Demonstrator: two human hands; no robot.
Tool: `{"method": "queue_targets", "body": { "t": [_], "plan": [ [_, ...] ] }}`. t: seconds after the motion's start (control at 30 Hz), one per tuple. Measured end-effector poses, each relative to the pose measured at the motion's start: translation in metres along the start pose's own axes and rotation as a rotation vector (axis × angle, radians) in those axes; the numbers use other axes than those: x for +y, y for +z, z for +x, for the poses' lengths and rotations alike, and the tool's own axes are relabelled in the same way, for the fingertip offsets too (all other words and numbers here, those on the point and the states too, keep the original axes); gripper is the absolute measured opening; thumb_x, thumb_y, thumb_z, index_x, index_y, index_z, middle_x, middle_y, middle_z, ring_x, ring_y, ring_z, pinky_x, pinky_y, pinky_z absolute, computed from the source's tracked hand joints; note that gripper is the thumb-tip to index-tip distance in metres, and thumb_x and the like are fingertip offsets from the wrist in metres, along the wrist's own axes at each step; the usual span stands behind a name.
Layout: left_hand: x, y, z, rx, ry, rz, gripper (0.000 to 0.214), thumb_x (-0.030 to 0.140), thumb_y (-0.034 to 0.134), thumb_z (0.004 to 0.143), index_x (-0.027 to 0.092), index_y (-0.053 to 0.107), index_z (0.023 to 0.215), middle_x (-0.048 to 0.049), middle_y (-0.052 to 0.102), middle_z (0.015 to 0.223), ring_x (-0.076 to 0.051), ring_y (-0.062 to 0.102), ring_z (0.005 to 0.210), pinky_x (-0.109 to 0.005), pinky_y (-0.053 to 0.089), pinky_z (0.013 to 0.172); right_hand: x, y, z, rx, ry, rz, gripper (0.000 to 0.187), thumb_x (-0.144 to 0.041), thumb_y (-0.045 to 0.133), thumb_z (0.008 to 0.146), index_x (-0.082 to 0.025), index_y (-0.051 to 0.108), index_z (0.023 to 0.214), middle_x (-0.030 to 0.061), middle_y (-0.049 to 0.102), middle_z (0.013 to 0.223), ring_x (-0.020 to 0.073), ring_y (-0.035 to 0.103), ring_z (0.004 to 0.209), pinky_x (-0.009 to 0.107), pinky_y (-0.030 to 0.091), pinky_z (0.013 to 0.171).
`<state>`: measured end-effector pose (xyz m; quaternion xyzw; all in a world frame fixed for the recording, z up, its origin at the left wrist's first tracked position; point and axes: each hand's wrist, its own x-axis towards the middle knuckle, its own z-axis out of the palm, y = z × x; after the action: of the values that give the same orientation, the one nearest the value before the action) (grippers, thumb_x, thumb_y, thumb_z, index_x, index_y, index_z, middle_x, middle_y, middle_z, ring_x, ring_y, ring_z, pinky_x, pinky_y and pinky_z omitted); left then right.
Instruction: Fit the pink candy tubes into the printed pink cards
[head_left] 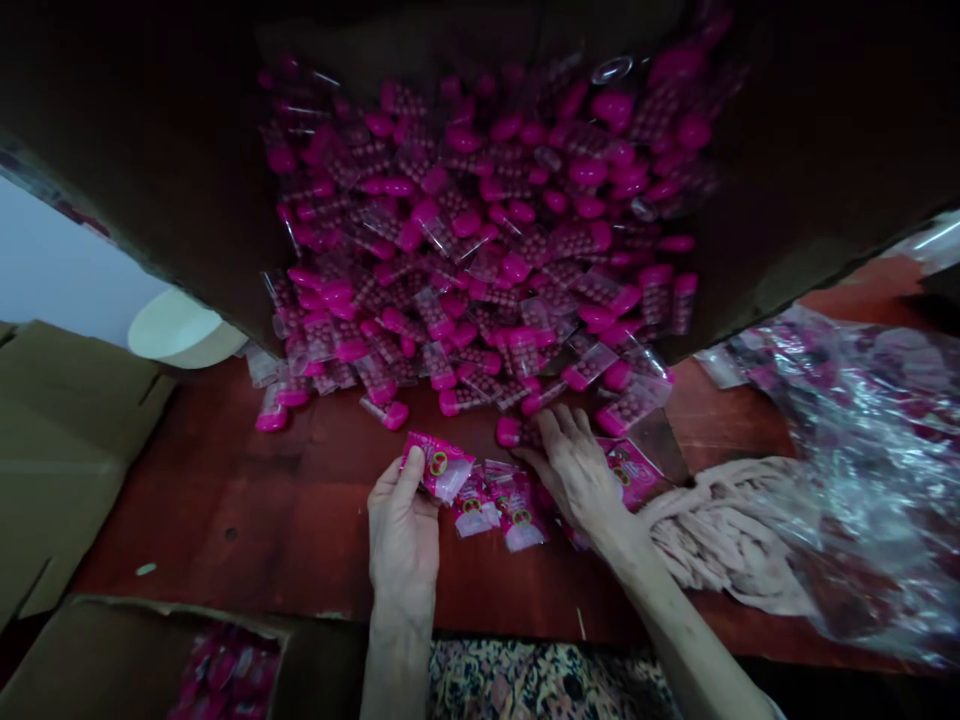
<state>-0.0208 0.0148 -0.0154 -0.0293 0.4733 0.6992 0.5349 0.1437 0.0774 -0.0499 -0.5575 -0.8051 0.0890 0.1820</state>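
Observation:
My left hand (403,530) grips a pink printed sachet (440,467) between thumb and fingers. My right hand (574,475) lies palm down with its fingers spread, the fingertips resting among clear sleeves holding pink blister strips (525,432). Between my hands lie two more pink sachets (496,510) on the table. Another pink sachet (634,475) is partly under my right hand. A large heap of pink strips in clear plastic sleeves (465,235) spreads out just beyond my fingers, and its far part goes under a dark cardboard overhang.
A red-brown wooden table (225,500) bears everything. A cardboard box (127,660) with pink packets stands at the near left. Cardboard flaps (67,450) and a white bowl (176,330) are left. Crumpled plastic film (862,450) and a beige fabric bundle (720,530) lie right.

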Motion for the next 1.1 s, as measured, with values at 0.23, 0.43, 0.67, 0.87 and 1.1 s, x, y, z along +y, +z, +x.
{"method": "queue_targets", "body": {
  "t": [0.23,0.43,0.67,0.87,1.1],
  "plan": [
    [-0.003,0.004,0.001,0.046,0.040,-0.018,0.011,0.019,0.076,0.062,0.013,0.068,0.067,-0.0023,0.071,0.066,-0.011,0.063,0.059,-0.025,0.050,0.063,-0.026,-0.015,-0.022,0.136,0.172,0.228,0.033,-0.046,0.066,0.073,-0.017,0.057,0.086,0.0051,0.059,0.079,0.0209,0.057,0.071,0.032,0.047,0.063],
    [-0.009,0.012,-0.002,0.051,0.083,-0.033,0.013,0.022,0.077,0.061,0.014,0.069,0.066,-0.0003,0.070,0.065,-0.009,0.062,0.057,-0.022,0.048,0.063,-0.065,-0.031,-0.040,0.339,0.218,0.451,0.025,-0.032,0.071,0.070,-0.018,0.054,0.082,0.0005,0.052,0.074,0.0156,0.053,0.065,0.027,0.045,0.055],
    [-0.015,0.018,-0.006,0.028,0.084,0.005,0.017,0.027,0.077,0.060,0.014,0.068,0.067,-0.0010,0.070,0.065,-0.011,0.061,0.057,-0.024,0.047,0.062,-0.072,-0.025,-0.043,0.383,0.207,0.423,0.022,-0.027,0.070,0.071,-0.020,0.052,0.081,0.0004,0.052,0.073,0.0161,0.053,0.065,0.028,0.046,0.055],
    [-0.018,0.017,-0.003,0.057,0.070,0.022,0.016,0.024,0.076,0.061,0.015,0.064,0.064,0.0019,0.066,0.058,-0.008,0.058,0.052,-0.021,0.046,0.058,-0.070,-0.028,-0.047,0.300,0.120,0.517,0.026,-0.023,0.072,0.069,-0.020,0.053,0.086,0.0010,0.053,0.077,0.0175,0.055,0.070,0.029,0.049,0.059],
    [-0.018,0.018,-0.002,0.031,0.088,0.066,0.017,0.024,0.077,0.061,0.014,0.063,0.062,0.0023,0.064,0.057,-0.008,0.057,0.051,-0.021,0.046,0.057,-0.063,-0.022,-0.046,0.317,0.082,0.474,0.023,-0.021,0.069,0.073,-0.018,0.056,0.091,0.0027,0.052,0.081,0.0177,0.056,0.073,0.030,0.050,0.063]
  ]
}}
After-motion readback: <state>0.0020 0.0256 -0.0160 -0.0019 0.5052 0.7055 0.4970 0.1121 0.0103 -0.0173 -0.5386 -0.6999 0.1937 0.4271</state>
